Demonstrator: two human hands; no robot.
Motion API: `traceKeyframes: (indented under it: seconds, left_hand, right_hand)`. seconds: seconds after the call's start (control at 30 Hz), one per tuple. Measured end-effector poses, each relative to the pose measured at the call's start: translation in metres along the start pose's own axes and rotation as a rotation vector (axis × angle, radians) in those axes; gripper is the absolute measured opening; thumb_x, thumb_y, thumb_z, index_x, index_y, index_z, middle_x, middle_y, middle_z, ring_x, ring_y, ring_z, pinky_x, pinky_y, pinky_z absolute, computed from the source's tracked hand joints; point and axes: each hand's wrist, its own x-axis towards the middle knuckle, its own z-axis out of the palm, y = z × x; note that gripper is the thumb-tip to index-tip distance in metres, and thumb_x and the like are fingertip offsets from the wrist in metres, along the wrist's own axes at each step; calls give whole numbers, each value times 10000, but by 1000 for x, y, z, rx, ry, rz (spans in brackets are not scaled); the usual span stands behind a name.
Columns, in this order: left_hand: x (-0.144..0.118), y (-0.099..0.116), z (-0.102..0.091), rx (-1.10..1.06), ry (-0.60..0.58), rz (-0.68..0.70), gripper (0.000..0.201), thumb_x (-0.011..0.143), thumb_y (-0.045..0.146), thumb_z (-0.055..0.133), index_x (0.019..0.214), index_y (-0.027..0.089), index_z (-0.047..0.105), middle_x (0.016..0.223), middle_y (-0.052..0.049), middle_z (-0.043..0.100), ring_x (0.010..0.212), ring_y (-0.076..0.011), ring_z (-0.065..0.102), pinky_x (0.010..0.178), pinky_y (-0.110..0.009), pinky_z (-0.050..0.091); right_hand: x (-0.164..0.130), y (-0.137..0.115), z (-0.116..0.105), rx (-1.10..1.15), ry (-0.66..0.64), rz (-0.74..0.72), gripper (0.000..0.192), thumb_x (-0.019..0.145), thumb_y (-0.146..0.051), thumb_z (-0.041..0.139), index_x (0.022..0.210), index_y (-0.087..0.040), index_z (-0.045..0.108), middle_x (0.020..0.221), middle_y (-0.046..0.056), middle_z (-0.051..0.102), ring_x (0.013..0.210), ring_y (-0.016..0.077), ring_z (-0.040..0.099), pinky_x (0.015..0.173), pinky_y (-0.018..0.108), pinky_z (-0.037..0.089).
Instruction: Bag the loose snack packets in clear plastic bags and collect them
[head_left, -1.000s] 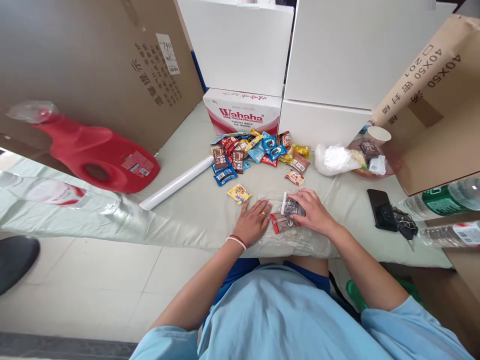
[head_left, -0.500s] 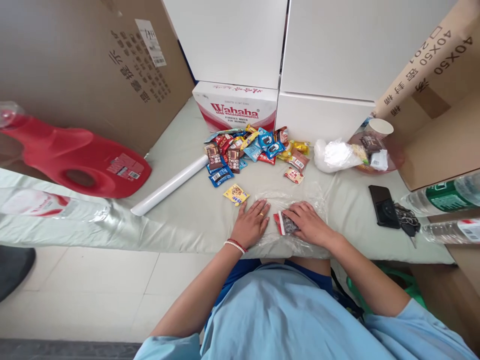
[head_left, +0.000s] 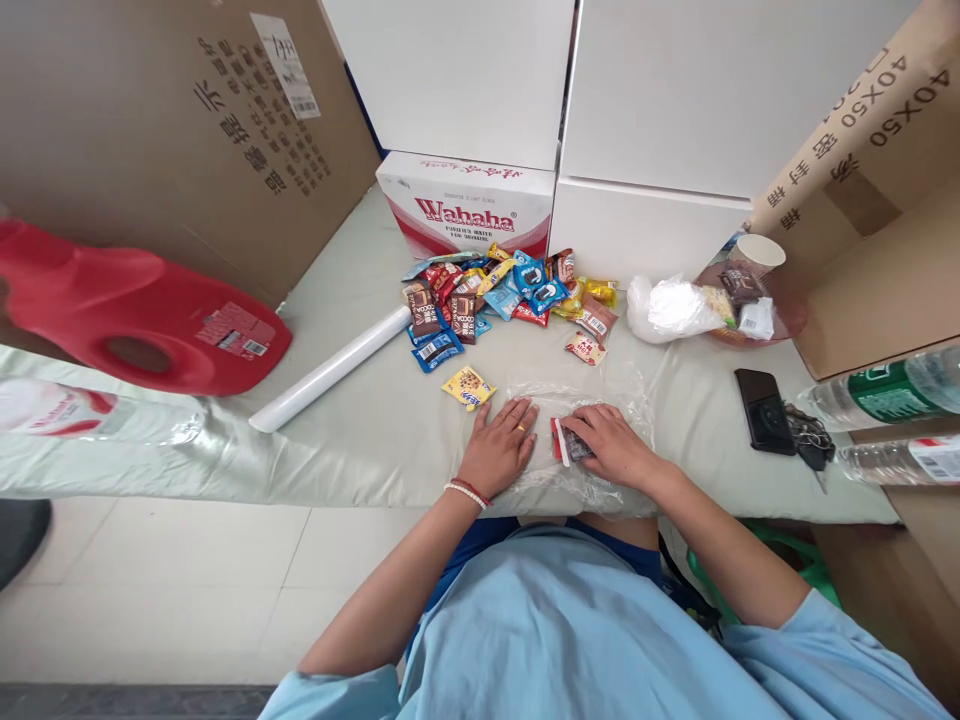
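Observation:
A thin sheet of clear plastic film (head_left: 546, 387) lies spread and crinkled at the table's front edge. My left hand (head_left: 496, 448) rests flat on its left part, fingers stretched out, holding nothing. On the film sits a small snack packet (head_left: 564, 445) with red, white and dark parts. My right hand (head_left: 611, 448) grips that packet from the right, thumb across it and fingers over its far side, covering part of it. Just beyond my left hand is a yellow snack packet (head_left: 469, 387). A cream and red packet (head_left: 586, 348) lies beyond the film.
Several colourful snack packets (head_left: 465, 315) are heaped before a Wahaha carton (head_left: 469, 215). To the left are a white roll (head_left: 330, 370), a red jug (head_left: 150, 325) and a plastic bottle (head_left: 97, 410). A phone (head_left: 763, 410), keys (head_left: 810, 435) and bottles (head_left: 892, 390) lie right.
The view has shifted slightly. Both hands stay almost in place on the film, and the packet under my right hand looks slightly tilted compared with before.

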Motion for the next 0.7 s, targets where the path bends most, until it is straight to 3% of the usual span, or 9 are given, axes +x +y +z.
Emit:
traceKeyframes:
  seconds: [0.13,0.2,0.27,0.33,0.4,0.43,0.53,0.6,0.7]
  left_hand:
    - [-8,-8,-5,-21,114,10,514,1029,331,499,1537,250,484,1662,-130,397,1560,-323,329,1254,-607,229]
    - [-18,-11,-11,-78,141,120,521,1021,291,496,1541,284,471,1638,-107,442,1574,-309,299,1273,-611,187]
    - [-33,-12,-18,-200,42,283,549,1022,298,486,1567,296,421,1570,-94,534,1537,-264,381,1289,-564,202]
    - [-47,-10,-21,-310,-107,364,658,999,434,546,1600,245,353,1522,-129,576,1478,-262,468,1283,-528,255]
    - [-57,-8,-21,-349,-198,335,785,932,564,631,1577,191,381,1511,-172,574,1456,-302,491,1278,-557,259]
    - [-60,-6,-20,-355,-209,302,722,924,565,645,1517,194,466,1497,-171,588,1454,-314,492,1277,-578,249]
    - [-58,-4,-22,-463,-187,211,242,1002,400,564,1137,247,695,1277,-96,732,1384,-264,567,1265,-565,273]
    - [-48,-5,-26,-613,-161,129,201,1019,361,533,977,256,699,1109,-65,772,1276,-227,644,1222,-519,364]
    - [-26,-10,-32,-774,-89,-46,224,1002,414,560,932,238,679,1065,-78,759,1105,-218,705,1040,-435,535]
  right_hand:
    - [-15,6,-4,60,28,-4,731,882,-378,758,1534,-241,459,1537,166,485,1422,361,425,1206,647,257]
    - [-33,9,-9,147,99,-15,692,936,-439,697,1551,-262,433,1571,159,453,1446,341,416,1212,619,294]
    - [-58,10,-12,232,183,-30,662,965,-474,655,1552,-268,430,1543,154,481,1429,317,443,1191,552,375]
    - [-85,10,-8,244,212,-40,735,925,-529,696,1553,-255,433,1526,160,494,1429,330,440,1183,543,400]
    - [-110,9,4,175,191,-35,743,895,-515,736,1531,-235,472,1529,167,497,1440,356,425,1197,598,365]
    - [-120,9,12,133,186,-27,645,915,-462,723,1486,-234,529,1520,165,514,1436,359,431,1198,625,347]
    - [-133,11,27,141,225,-13,240,1003,-253,574,1195,-246,717,1377,128,641,1375,313,502,1146,593,413]
    - [-127,16,21,262,242,-7,237,1032,-237,506,1053,-249,742,1205,106,716,1265,271,580,1070,503,490]
    - [-101,31,-5,429,225,74,269,1055,-332,476,1016,-239,726,1001,82,740,1012,227,663,920,394,542]
